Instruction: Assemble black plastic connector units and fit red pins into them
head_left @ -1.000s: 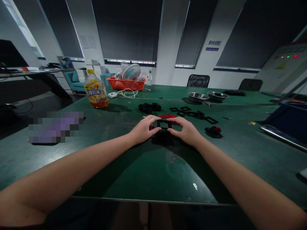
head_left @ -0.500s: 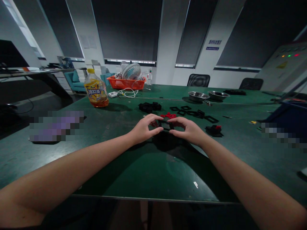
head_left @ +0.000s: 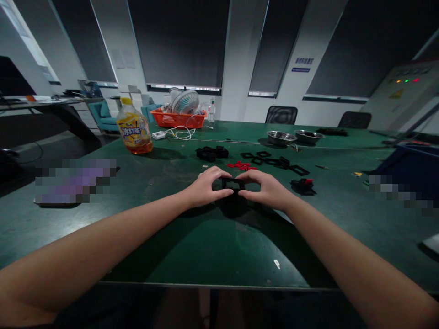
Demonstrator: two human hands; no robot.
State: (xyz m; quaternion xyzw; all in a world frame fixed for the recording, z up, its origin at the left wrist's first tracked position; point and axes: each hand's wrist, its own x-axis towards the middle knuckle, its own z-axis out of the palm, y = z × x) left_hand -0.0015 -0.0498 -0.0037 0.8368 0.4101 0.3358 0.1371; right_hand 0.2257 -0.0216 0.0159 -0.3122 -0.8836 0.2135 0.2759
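Between my two hands is a small black rectangular frame (head_left: 225,183) with an opening through its middle, held just over the green table (head_left: 219,256). My left hand (head_left: 208,187) pinches its left side, thumb below and fingers above. On the other side my right hand (head_left: 265,188) grips it the same way. Small red plastic pieces (head_left: 241,166) lie just beyond my fingers. Past them are several flat black frames (head_left: 272,161), with a pile of black parts (head_left: 211,153) to the left. A black part with a red piece on it (head_left: 303,186) rests right of my right hand.
A bottle of orange drink (head_left: 133,130) stands at the left, behind a blurred-out flat object (head_left: 77,183). Farther back are an orange basket (head_left: 176,119) holding a fan, a white cable (head_left: 181,134) and two metal bowls (head_left: 281,138). A dark blue bin (head_left: 408,167) is at the right.
The black frame has tilted more upright in my hands, its opening now facing me, and both thumbs sit slightly lower. The view has shifted slightly.
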